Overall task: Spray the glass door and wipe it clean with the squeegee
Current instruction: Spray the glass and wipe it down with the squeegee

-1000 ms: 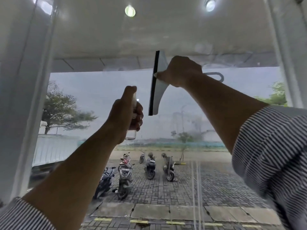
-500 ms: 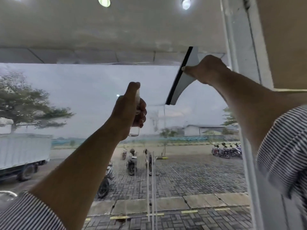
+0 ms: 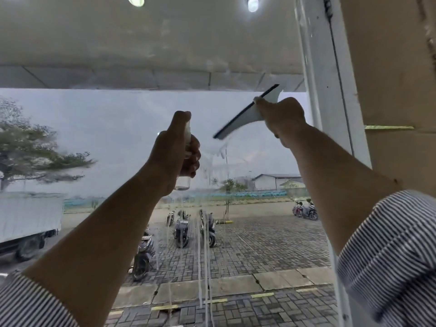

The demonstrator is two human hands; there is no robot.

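Observation:
The glass door (image 3: 106, 128) fills the view, with wet streaks running down its middle. My left hand (image 3: 174, 149) grips a small clear spray bottle (image 3: 182, 182), raised near the glass at centre, thumb on top. My right hand (image 3: 280, 116) holds a white squeegee (image 3: 247, 114) with a black rubber blade. The blade lies tilted against the glass, high at its right end, close to the door's right frame. The squeegee's handle is hidden behind my hand.
A white door frame (image 3: 330, 90) stands at the right with a beige wall (image 3: 396, 90) beyond it. Through the glass are parked motorbikes (image 3: 181, 230), a truck (image 3: 28, 220), a tree (image 3: 28, 147) and paving.
My right hand has tilted the squeegee further towards level and lowered it slightly. My view has shifted right across the frames. My left hand keeps the bottle in much the same place.

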